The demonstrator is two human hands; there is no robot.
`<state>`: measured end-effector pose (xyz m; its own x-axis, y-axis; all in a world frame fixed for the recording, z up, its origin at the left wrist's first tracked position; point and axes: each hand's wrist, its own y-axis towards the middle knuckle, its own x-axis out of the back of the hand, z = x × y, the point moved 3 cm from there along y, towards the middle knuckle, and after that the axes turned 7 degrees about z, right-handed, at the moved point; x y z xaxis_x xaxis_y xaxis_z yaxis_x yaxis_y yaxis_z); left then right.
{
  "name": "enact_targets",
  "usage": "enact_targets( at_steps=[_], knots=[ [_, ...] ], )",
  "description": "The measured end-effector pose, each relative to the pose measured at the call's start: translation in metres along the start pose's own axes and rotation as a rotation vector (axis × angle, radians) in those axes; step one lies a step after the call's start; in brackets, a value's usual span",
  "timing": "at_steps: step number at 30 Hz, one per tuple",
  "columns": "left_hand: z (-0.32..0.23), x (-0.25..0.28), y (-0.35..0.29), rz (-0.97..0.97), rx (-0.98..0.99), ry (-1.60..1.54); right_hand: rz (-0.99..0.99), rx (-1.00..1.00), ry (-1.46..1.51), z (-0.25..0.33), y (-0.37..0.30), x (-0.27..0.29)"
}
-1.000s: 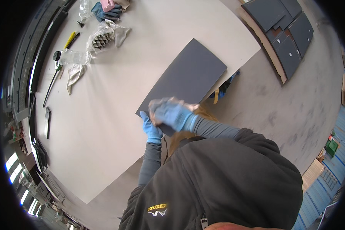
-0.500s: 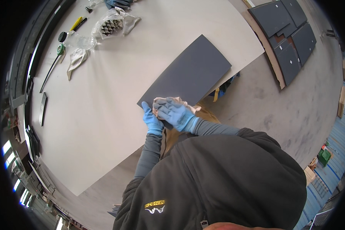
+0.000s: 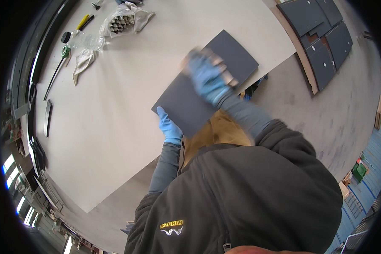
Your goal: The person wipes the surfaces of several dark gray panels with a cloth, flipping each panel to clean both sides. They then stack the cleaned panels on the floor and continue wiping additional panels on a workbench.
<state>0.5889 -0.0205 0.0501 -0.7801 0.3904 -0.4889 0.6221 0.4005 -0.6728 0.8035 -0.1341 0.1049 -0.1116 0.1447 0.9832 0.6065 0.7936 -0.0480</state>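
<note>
A dark grey rectangular panel (image 3: 178, 101) lies at a slant over the front edge of the pale table. My left hand (image 3: 169, 127), in a blue glove, grips the panel's near left end, its thumb on the top face and the other fingers hidden below. Over the panel's middle is my right hand (image 3: 207, 78), also gloved in blue and smeared by motion. Beneath its palm and fingers a pinkish-white cloth (image 3: 228, 78) sticks out, pressed against the panel's face.
On the table (image 3: 114, 114), at far left, are a clear bottle (image 3: 86, 41), a white rag (image 3: 84, 63), a bag of small metal parts (image 3: 122, 24), a yellow-handled tool (image 3: 83, 21) and a green tape measure (image 3: 65, 52). More dark panels (image 3: 321, 59) lie on a stack at far right.
My right hand has slid the cloth up along the panel, away from the near end toward the far right. My left hand stays at the near left end.
</note>
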Motion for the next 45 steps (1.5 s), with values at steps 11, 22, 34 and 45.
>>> enact_targets(
  at_steps=[11, 22, 34, 45],
  knots=[
    [-0.004, 0.006, -0.001, -0.023, -0.026, 0.112, 0.062, -0.11, 0.372, -0.091, -0.037, 0.015],
    [-0.006, 0.001, -0.001, -0.097, -0.059, 0.247, -0.164, 0.15, 0.502, 0.03, -0.124, -0.001],
    [-0.002, 0.0, 0.001, -0.094, -0.06, 0.105, 0.301, -0.138, 0.386, 0.035, -0.113, 0.006],
    [-0.006, -0.002, -0.004, -0.057, -0.023, 0.16, -0.295, -0.327, 0.446, -0.123, -0.109, -0.021]
  ],
)
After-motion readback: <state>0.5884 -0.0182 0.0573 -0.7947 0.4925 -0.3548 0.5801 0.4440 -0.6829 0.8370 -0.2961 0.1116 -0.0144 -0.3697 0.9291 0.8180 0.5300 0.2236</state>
